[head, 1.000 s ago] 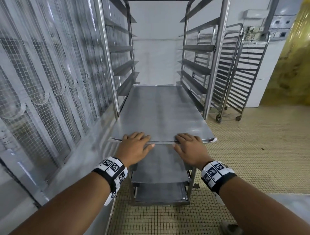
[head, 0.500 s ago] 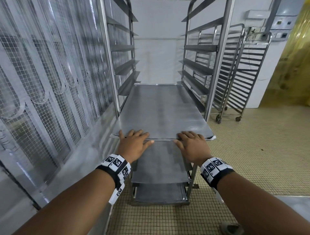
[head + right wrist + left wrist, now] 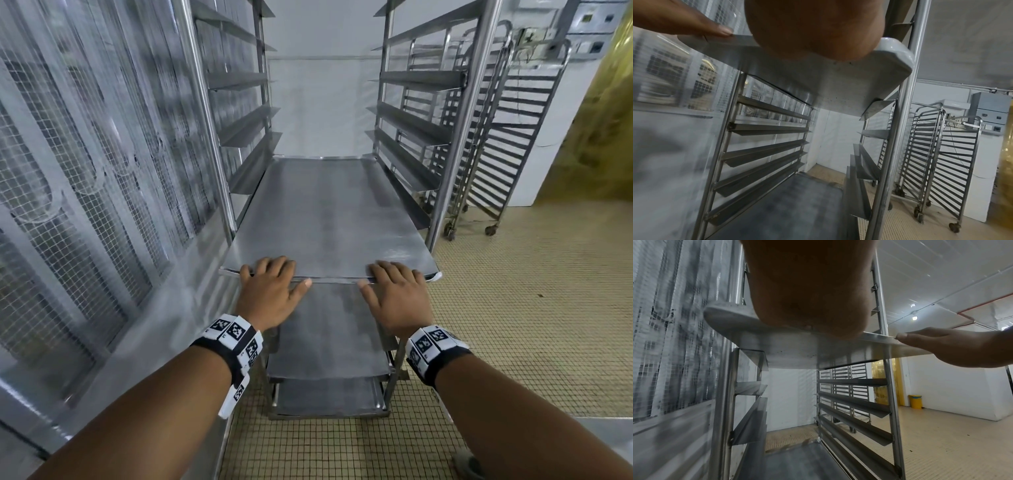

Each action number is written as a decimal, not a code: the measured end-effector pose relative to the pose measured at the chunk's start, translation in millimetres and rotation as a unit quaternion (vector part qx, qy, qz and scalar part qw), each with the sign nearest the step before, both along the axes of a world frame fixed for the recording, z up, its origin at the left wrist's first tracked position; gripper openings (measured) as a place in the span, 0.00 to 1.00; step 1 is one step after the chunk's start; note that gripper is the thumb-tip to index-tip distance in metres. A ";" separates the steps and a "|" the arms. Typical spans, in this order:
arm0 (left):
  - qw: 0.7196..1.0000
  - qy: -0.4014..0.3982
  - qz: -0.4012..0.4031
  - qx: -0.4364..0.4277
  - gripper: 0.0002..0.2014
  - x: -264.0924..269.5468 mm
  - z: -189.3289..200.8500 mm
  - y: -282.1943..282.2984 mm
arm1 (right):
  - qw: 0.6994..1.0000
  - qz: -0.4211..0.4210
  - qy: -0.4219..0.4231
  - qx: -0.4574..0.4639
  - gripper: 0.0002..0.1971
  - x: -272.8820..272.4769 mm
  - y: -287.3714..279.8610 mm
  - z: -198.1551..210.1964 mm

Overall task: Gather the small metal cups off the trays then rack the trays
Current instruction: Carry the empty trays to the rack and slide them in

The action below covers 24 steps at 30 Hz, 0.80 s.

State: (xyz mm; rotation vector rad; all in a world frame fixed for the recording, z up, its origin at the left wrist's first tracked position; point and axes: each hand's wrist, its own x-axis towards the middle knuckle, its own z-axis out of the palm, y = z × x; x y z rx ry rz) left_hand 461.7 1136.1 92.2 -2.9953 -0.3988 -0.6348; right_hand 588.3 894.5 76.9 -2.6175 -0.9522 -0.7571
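Both hands press flat on the tray's near edge, fingers straight.
The left hand [image 3: 270, 291] and right hand [image 3: 394, 294] rest on one tray [image 3: 329, 219] in the rack [image 3: 459, 137]; wrist views show its underside; head view shows two trays below.

Above the tray [image 3: 329, 219] the rack [image 3: 455, 144] stands open between its side rails, a clear channel to the back wall. A mesh panel [image 3: 85, 171] closes off the left side. Right of the rack, bare tiled floor [image 3: 531, 308] runs to two parked trolleys [image 3: 507, 130].
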 end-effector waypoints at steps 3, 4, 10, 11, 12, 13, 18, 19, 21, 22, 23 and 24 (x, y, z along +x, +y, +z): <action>1.000 -0.010 0.002 0.001 0.36 19.7 -2.6 9.9 | 1.000 -0.004 -0.009 0.011 0.28 18.2 10.2 -1.4; 1.000 -0.014 0.003 0.002 0.36 25.2 -2.8 12.1 | 1.000 -0.006 -0.009 0.012 0.28 24.0 13.0 -1.2; 0.999 -0.033 0.008 0.020 0.34 62.0 -3.5 30.3 | 1.000 -0.011 -0.012 0.009 0.29 63.7 32.6 -1.3; 0.999 -0.035 0.011 0.025 0.33 68.4 -4.4 34.1 | 1.000 -0.013 -0.014 0.013 0.29 70.7 36.7 -2.4; 0.999 -0.040 0.013 0.031 0.32 73.2 -5.8 37.1 | 1.000 -0.013 -0.020 0.020 0.28 76.2 40.1 -3.5; 0.998 -0.044 0.014 0.035 0.32 79.6 -6.9 40.6 | 0.999 -0.010 -0.026 0.029 0.28 82.9 44.0 -4.8; 0.997 -0.067 0.019 0.044 0.31 107.1 -9.5 55.6 | 0.998 0.005 -0.040 0.054 0.27 114.2 60.8 -8.3; 0.996 -0.068 0.019 0.046 0.30 111.7 -8.9 58.1 | 0.997 0.007 -0.040 0.059 0.27 119.4 64.0 -8.2; 0.996 -0.071 0.019 0.049 0.30 121.6 -8.1 63.4 | 0.997 0.011 -0.042 0.067 0.26 130.1 70.2 -8.0; 0.996 -0.073 0.020 0.050 0.30 125.5 -7.7 65.4 | 0.997 0.011 -0.043 0.067 0.26 134.6 72.6 -7.7; 0.996 -0.072 0.022 0.051 0.29 129.7 -7.3 67.8 | 0.997 0.010 -0.043 0.064 0.26 139.2 75.5 -7.4; 0.996 -0.069 0.023 0.051 0.29 133.3 -6.8 69.6 | 0.997 0.009 -0.043 0.061 0.26 143.1 77.5 -7.0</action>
